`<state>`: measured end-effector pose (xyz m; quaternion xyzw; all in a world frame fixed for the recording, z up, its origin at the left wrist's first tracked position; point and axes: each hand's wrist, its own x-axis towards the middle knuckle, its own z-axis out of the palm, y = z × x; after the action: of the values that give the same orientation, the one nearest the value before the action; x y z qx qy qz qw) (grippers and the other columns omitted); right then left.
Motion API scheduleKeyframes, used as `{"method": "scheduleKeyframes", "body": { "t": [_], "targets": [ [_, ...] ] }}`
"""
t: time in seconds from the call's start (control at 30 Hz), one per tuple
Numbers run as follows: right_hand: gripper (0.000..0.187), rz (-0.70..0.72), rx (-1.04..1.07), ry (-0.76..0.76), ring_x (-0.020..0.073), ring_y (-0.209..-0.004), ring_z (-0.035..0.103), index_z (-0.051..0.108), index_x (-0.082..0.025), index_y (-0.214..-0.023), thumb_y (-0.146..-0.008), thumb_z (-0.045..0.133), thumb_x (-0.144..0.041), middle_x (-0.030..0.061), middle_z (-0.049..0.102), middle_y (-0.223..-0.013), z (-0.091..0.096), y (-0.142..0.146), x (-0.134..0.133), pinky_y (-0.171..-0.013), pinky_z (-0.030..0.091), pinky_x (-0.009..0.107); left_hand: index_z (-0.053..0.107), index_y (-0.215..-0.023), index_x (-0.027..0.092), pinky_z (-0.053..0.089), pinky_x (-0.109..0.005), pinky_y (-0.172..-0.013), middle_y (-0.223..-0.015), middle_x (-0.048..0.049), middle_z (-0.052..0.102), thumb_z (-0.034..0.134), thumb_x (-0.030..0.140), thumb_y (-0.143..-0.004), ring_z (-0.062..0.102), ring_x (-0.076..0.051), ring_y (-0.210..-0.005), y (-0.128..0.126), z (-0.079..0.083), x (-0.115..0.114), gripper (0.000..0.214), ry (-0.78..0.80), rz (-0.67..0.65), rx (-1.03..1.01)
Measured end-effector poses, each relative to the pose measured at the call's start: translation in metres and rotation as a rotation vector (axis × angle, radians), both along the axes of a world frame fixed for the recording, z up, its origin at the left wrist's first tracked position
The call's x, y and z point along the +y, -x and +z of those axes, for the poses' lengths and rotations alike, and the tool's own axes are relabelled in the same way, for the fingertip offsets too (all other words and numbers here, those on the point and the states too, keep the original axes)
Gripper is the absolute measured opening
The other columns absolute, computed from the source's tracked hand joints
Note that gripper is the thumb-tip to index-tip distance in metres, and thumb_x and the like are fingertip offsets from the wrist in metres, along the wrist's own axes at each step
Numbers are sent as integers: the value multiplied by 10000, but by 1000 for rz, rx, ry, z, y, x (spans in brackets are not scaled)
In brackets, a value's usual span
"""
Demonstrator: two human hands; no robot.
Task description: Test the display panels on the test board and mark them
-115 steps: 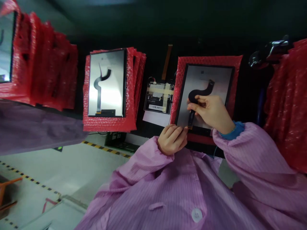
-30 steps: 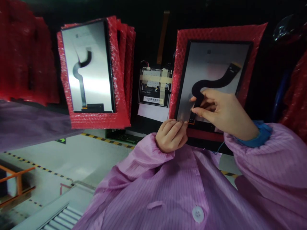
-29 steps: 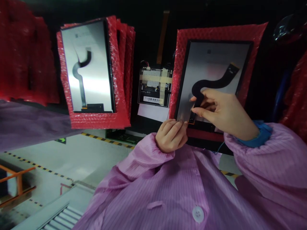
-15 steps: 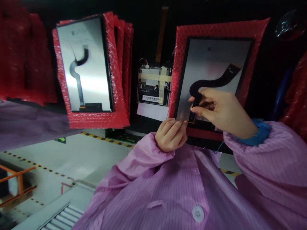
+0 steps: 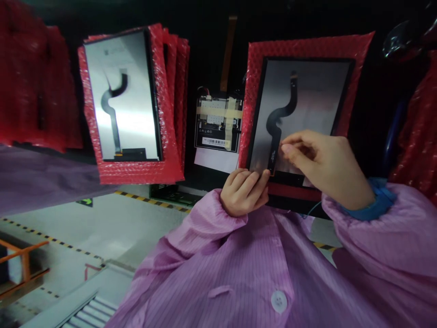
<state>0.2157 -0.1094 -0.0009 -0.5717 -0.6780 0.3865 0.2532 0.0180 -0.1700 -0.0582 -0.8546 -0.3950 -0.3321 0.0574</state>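
Observation:
A display panel (image 5: 317, 114) lies with its silvery back up on a red bubble-wrap bag (image 5: 360, 82). Its black flex cable (image 5: 282, 111) bends in an S-shape up the panel from an orange-edged joint at the lower edge. My left hand (image 5: 244, 191) is closed on the panel's lower left edge, fingers curled, index fingertip beside the cable's base; its thumb is hidden. Just right of the cable, my right hand (image 5: 319, 161) hovers over the panel with thumb and forefinger drawn together. Nothing shows between those fingertips. A blue wrist band (image 5: 372, 200) circles the right wrist.
Another display panel (image 5: 133, 118) tops a stack of red bubble-wrap bags (image 5: 172, 114) at left. Between the panels lies a taped circuit board assembly (image 5: 218, 120) with an orange-brown ribbon (image 5: 228, 54). More red bubble wrap (image 5: 37, 86) sits far left.
My right hand has let go of the flex cable and moved slightly right. The cable's free end has swung left and now points up the panel. My left hand stays at the edge.

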Motion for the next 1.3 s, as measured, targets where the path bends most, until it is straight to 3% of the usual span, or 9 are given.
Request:
{"method": "scheduleKeyframes", "body": {
  "t": [0.07, 0.13, 0.2, 0.27, 0.43, 0.63, 0.87, 1.3],
  "targets": [
    [211, 43, -126, -191, 214, -839, 695, 697, -188, -1039, -951, 527, -276, 72, 744, -934, 0, -7, -9, -808, 567, 382, 719, -1065, 81, 558, -349, -765, -829, -75, 681, 620, 182, -827, 619, -190, -745, 0, 0, 0, 277, -9, -1, -7],
    [298, 223, -215, -360, 261, -1103, 658, 671, -177, -1184, -943, 495, -184, 94, 710, -1193, -4, -12, -18, -972, 524, 439, 714, -1091, 82, 556, -352, -768, -833, -76, 681, 632, 186, -824, 623, -191, -751, -1, -1, 0, 297, -9, -1, -11],
    [431, 413, -296, -449, 286, -1312, 541, 596, -180, -1337, -931, 467, -115, 67, 593, -1409, -9, -15, -25, -1052, 481, 470, 704, -1139, 106, 561, -352, -769, -839, -67, 686, 629, 192, -832, 634, -189, -756, 0, -1, -1, 328, -2, 7, -5],
    [512, 486, -391, -482, 291, -1391, 468, 524, -201, -1426, -933, 445, -87, 25, 510, -1489, -15, -16, -30, -1035, 493, 469, 700, -1167, 133, 573, -344, -760, -849, -59, 699, 608, 197, -843, 648, -184, -746, 0, -1, -1, 343, -12, 21, -5],
    [557, 490, -515, -536, 288, -1416, 445, 467, -247, -1476, -945, 447, -77, -20, 482, -1502, -24, -16, -35, -1040, 506, 457, 712, -1146, 139, 609, -313, -739, -878, -58, 729, 561, 221, -852, 682, -175, -733, 3, -3, -3, 340, -86, -1, -26],
    [541, 509, -513, -593, 298, -1411, 450, 474, -182, -1466, -936, 475, -71, 18, 477, -1504, -25, -17, -36, -1035, 508, 466, 740, -1043, 127, 621, -292, -793, -877, -59, 745, 569, 266, -860, 697, -165, -753, 6, -4, -4, 286, -130, -20, 34],
    [532, 505, -507, -560, 265, -1430, 429, 497, -252, -1450, -945, 475, -87, -11, 479, -1504, -24, -17, -35, -1060, 478, 437, 742, -1033, 98, 622, -286, -782, -866, -57, 757, 567, 263, -863, 693, -156, -719, 5, -2, -2, 295, -142, -24, 55],
    [482, 526, -559, -554, 281, -1424, 426, 526, -164, -1420, -957, 421, -77, -2, 483, -1508, -24, -17, -34, -1036, 492, 446, 691, -1081, 70, 552, -335, -797, -932, -84, 752, 614, 222, -844, 616, -192, -754, -4, 7, -6, 292, -9, 42, 121]
  ]
}}
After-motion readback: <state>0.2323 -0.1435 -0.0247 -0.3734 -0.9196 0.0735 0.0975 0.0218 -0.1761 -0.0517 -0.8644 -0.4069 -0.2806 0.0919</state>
